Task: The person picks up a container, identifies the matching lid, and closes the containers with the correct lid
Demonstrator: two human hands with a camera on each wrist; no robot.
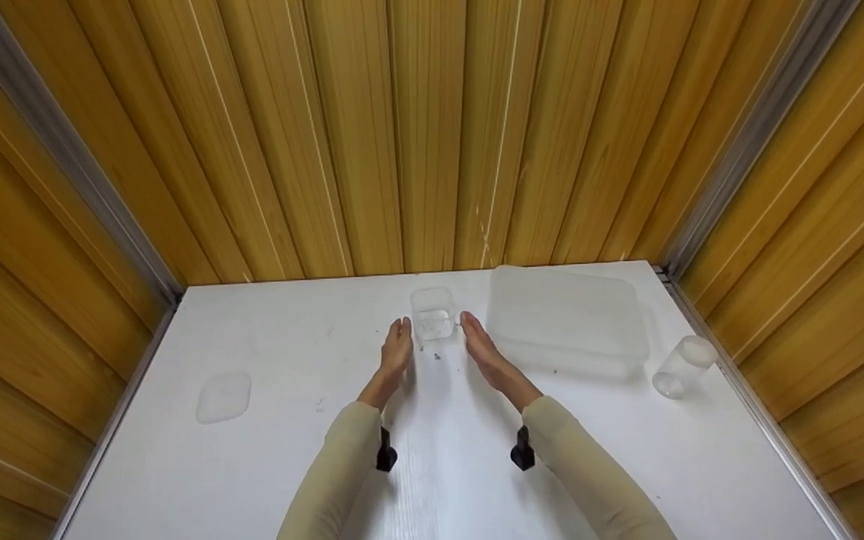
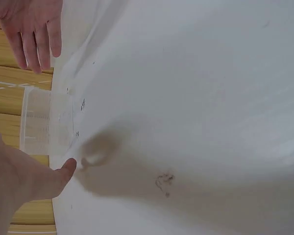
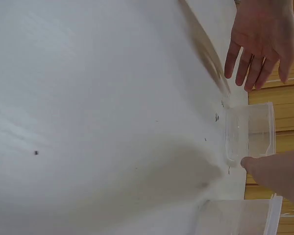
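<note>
A small clear plastic container [image 1: 433,306] stands near the back edge of the white table, its walls see-through. My left hand [image 1: 397,349] is held just to its left, fingers straight and palm turned inward. On its other side my right hand [image 1: 483,349] faces it the same way, with straight fingers close to the wall. Neither hand grips anything. In the left wrist view the container [image 2: 46,120] shows between both hands. From the right wrist, my right thumb [image 3: 252,164] overlaps the container's [image 3: 250,129] near lower corner.
A large frosted plastic box [image 1: 567,315] lies right of the hands at the back. Beyond it a clear jar [image 1: 685,366] with a whitish lid rests near the right edge. A flat translucent square lid [image 1: 223,397] lies on the left. Wood-patterned walls [image 1: 424,135] enclose the table [image 1: 289,480].
</note>
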